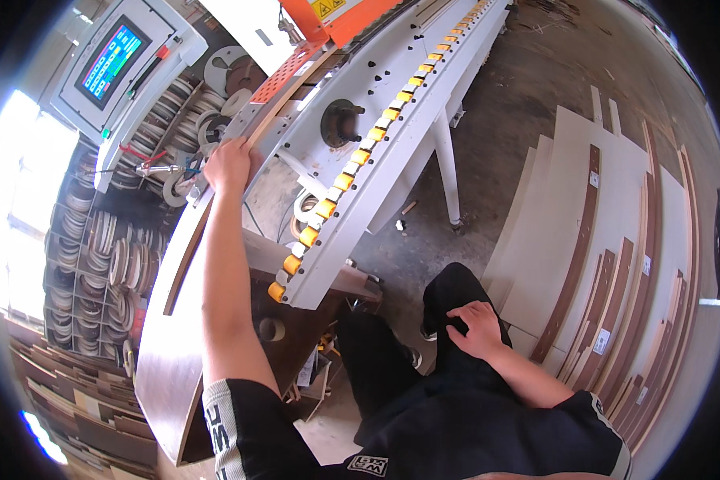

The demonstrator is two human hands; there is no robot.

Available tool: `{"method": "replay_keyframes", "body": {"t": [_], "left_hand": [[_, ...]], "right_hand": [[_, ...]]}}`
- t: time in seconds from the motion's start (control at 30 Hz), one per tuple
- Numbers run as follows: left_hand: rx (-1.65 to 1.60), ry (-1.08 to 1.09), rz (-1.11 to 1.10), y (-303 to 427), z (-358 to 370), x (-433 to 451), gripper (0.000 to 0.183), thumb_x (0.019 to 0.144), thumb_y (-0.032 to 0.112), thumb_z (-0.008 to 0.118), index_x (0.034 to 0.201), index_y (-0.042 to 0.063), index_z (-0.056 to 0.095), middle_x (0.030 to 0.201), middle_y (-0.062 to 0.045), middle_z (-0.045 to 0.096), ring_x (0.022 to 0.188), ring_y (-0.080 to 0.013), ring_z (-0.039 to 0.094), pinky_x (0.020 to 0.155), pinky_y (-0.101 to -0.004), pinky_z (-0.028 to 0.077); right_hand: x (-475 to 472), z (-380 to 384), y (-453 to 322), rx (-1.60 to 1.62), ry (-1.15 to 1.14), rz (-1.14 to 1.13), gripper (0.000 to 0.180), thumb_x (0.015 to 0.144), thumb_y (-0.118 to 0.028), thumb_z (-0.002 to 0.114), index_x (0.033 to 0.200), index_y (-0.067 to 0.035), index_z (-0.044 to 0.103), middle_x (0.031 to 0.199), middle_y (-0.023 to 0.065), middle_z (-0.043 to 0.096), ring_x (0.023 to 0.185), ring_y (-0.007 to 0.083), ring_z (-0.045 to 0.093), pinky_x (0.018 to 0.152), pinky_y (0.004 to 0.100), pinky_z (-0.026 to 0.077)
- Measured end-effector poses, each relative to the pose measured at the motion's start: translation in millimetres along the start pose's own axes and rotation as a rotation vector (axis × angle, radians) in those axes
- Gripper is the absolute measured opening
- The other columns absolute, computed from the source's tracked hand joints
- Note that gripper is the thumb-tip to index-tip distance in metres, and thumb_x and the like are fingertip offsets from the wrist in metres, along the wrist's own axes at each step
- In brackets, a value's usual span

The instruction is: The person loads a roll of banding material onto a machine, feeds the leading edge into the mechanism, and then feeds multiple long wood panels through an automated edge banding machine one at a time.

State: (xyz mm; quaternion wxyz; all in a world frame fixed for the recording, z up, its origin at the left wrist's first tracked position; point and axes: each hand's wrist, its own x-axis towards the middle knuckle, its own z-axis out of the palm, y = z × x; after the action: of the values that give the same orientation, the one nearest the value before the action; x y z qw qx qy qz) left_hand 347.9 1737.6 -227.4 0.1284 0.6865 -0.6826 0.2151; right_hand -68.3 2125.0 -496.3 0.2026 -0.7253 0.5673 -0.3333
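My left hand (229,165) rests at the infeed of an edge banding machine, on a narrow wood strip (189,258) that runs along the guide beneath the forearm. The hand's underside and fingertips are partly hidden, so its grip does not show. Beyond it the strip or a similar one (288,93) continues beside the perforated orange guard (288,72). My right hand (477,329) lies on my right knee, fingers apart, holding nothing. Between the hands runs the machine's roller rail (360,157) with yellow and white rollers.
A control panel (111,63) with a lit screen stands at upper left, above racks of edge banding rolls (90,264). A wooden table (174,360) is at left. White panels (534,210) and brown wood strips (582,264) lie at right. A machine leg (447,168) meets the floor ahead.
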Motion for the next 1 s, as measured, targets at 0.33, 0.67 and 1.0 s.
{"method": "replay_keyframes", "body": {"t": [0.33,0.67,1.0], "left_hand": [[-0.013,0.218,0.130,-10,13,3,0.037,0.097,0.036,0.067,0.129,0.019,0.074,0.132,-0.003,0.074,0.130,-0.0272,0.061,0.108,-0.0454,0.048],[-0.039,0.228,0.139,1,12,2,0.025,0.099,0.031,0.062,0.117,0.019,0.075,0.121,-0.004,0.076,0.117,-0.0283,0.067,0.098,-0.0464,0.052],[-0.296,0.433,0.412,34,-22,-14,0.026,0.094,0.021,0.070,0.118,0.016,0.076,0.122,-0.001,0.076,0.119,-0.0254,0.066,0.102,-0.0447,0.050]], "right_hand": [[-6,-14,50,-0.165,0.245,0.285,0.039,0.084,-0.017,0.081,0.121,-0.011,0.069,0.126,0.0121,0.071,0.124,0.0354,0.062,0.110,0.0493,0.047],[-73,-70,195,-0.601,0.404,1.113,0.080,0.090,-0.033,0.081,0.157,-0.010,0.045,0.170,0.0152,0.039,0.158,0.0345,0.035,0.126,0.0507,0.031],[-73,-68,190,-0.017,0.798,0.913,0.048,0.092,-0.009,0.077,0.136,-0.007,0.059,0.151,0.0206,0.061,0.143,0.0377,0.056,0.118,0.0443,0.044]]}}
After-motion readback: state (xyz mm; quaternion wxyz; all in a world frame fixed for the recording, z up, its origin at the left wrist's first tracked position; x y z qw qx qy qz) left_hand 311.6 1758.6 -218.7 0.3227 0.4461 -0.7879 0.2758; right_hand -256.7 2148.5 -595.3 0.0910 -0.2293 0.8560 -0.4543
